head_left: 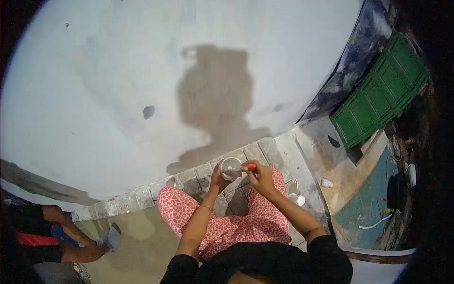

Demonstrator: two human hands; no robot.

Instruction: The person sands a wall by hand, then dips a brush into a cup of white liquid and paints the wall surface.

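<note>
- At the far left a second person crouches with a flat grey metal trowel (113, 235) in a hand, its blade on the wet, olive-brown screed of the floor (142, 246). That surface looks soft; a foot or a dropped item landing there would likely mark it and need smoothing over.
- The left hand (218, 180) is clenched around the small round clear container (231, 168), which sits up at chest height above the pink patterned knees (179, 208). The hold comes from one side only (thumb hidden behind the rim), so a push from the other hand could tip it and spill whatever is inside; the contents cannot be made out.
- The right hand (261, 177) has its fingers pinched on a short tool with a red handle (251, 166), the tip meeting the container's edge. Too much pressure, I judge, might make the tool slip off the rim toward the left fingers.
- Just right of the knee a small round white lid-like object (300, 200) lies on the grey paving blocks (265, 151), close enough that a shifting leg might kick it away.
- Farther right, a small yellow-and-white item (326, 182) lies on the concrete slab by the green panelled door (380, 92), well apart from both hands and unlikely to interfere.
</note>
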